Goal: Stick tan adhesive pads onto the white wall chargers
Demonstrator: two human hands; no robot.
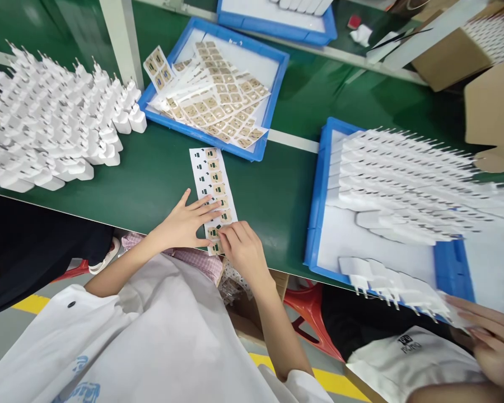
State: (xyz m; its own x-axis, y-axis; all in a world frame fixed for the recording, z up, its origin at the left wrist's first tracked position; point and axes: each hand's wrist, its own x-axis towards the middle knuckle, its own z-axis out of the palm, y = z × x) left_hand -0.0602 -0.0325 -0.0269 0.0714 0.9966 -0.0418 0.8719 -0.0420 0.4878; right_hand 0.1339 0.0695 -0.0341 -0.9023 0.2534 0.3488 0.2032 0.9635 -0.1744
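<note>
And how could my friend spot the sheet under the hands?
On the green table, find the blue tray heaped with sheets. The single sheet lies just nearer the person, under the spread left hand. Unlike the heaped ones, it lies alone and flat.

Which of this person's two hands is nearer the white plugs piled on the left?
Left. The left hand lies spread on the sticker sheet, right of the plugs; the right hand is farther right.
</note>
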